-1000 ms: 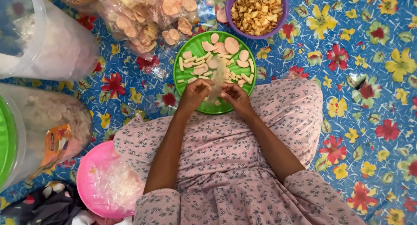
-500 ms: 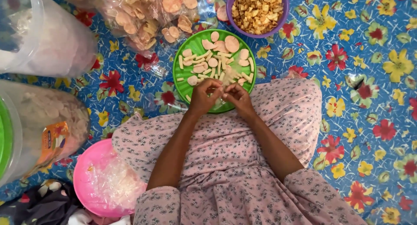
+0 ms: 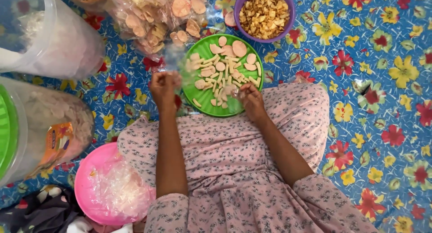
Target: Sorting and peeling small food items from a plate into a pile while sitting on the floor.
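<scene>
Hands just split. Half a second ago both sat together at the lower edge of the green plate (image 3: 252,57); now the left hand (image 3: 164,89) has moved out to the left of the plate and lifted, right hand (image 3: 251,100) stays at the plate's lower right rim.

Left fingers clenched, pinching what looks like a small clear plastic bag (image 3: 173,62) that stands up from the fist. It's blurred, so I can't tell whether anything is inside. Right fingers curled around something small and pale, probably one of the cracker pieces (image 3: 220,66); too small to confirm.

My read: a pinch of pieces got picked and the bag is being pulled open or away for filling.

Plate with sliced round and stick-shaped pieces sits centre top of frame, on the blue flowered mat (image 3: 382,80), touching the lap. Purple bowl (image 3: 290,17) of yellowish chips just above it. Big clear sack of crackers (image 3: 153,17) upper left. Pink basin (image 3: 90,197) with crumpled plastic lower left; clear tubs along the left edge.
</scene>
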